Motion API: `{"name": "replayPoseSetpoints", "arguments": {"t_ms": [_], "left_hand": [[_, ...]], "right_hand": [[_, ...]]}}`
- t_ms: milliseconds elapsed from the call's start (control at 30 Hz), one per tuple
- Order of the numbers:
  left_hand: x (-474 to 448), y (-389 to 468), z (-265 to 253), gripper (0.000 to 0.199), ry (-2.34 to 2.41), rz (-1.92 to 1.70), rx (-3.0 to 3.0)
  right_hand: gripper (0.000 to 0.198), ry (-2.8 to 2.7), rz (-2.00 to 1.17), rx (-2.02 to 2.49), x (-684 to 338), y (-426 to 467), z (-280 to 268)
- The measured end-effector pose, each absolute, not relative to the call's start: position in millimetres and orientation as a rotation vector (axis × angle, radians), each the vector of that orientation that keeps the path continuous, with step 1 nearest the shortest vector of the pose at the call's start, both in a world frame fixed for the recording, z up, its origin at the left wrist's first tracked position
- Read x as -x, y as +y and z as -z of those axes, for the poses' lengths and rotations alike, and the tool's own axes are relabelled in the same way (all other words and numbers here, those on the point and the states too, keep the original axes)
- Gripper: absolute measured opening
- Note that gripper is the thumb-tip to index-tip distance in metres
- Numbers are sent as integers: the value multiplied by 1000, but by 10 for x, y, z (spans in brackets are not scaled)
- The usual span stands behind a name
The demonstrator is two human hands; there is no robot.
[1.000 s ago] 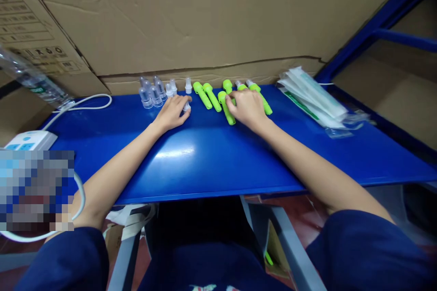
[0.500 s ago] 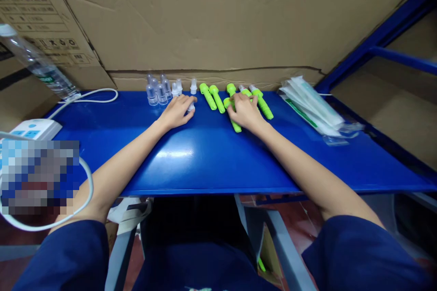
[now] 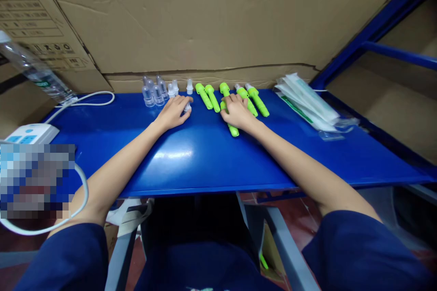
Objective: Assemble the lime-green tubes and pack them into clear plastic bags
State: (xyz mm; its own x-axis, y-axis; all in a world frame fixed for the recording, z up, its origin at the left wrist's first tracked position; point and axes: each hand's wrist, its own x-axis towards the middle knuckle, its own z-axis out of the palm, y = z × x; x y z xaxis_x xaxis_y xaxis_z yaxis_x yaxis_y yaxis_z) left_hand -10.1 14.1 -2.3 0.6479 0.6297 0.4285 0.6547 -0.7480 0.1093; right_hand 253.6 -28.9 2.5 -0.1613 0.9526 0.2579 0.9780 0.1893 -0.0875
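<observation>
My left hand [image 3: 174, 112] rests on the blue table, thumb and fingers closed round a small translucent plastic cap [image 3: 187, 107]. Just behind it stand two similar small caps [image 3: 173, 88] and several taller clear domed caps [image 3: 152, 92]; one more small cap [image 3: 190, 86] is to the right. My right hand [image 3: 238, 112] curls over a bright green flashlight-shaped tube [image 3: 234, 131], hiding its middle. Another green tube [image 3: 225, 89] lies partly behind the fingers. Two green tubes [image 3: 209, 97] are to its left, and two with clear tips [image 3: 256, 100] to its right.
Flat plastic packets [image 3: 307, 102] lie at the right of the table [image 3: 205, 159]. A clear bottle [image 3: 37, 70] leans at the back left, near a white power strip [image 3: 32, 132] and its cable [image 3: 87, 191]. Cardboard [image 3: 205, 18] closes off the back; a blue frame [image 3: 378, 22] stands right.
The view has shifted slightly. My right hand has moved a little left over the green tubes, uncovering more of those on the right. My left hand keeps its hold on the small cap.
</observation>
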Motion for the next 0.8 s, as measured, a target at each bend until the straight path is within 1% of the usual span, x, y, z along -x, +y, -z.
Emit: {"name": "replayPoseSetpoints", "arguments": {"t_ms": [167,300,433,500,567,667,733,800], "left_hand": [[106,143,24,39,-1099,695,2781],[124,137,22,43,-1121,696,2789],[162,168,30,50,-1106,739,2838],[181,197,41,49,-1082,767,2880],[197,227,57,47,-1071,827,2924],[213,273,95,39,-1177,1088,2971],[220,310,121,33,-1349,1401,2981],[226,352,138,32,-1525,1722,2950]], "right_hand": [[51,-2264,240,1788,-2514,-394,-108],[50,-2278,225,1903,-2510,-527,-227],[62,-2332,60,2073,-2503,-638,-297],[67,-2355,-14,2132,-2496,-668,-306],[68,-2378,-64,2143,-2489,-687,-318],[69,-2398,-123,2098,-2480,-711,-360],[70,-2394,-145,2050,-2475,-727,-400],[71,-2390,-126,1975,-2470,-739,-432]]}}
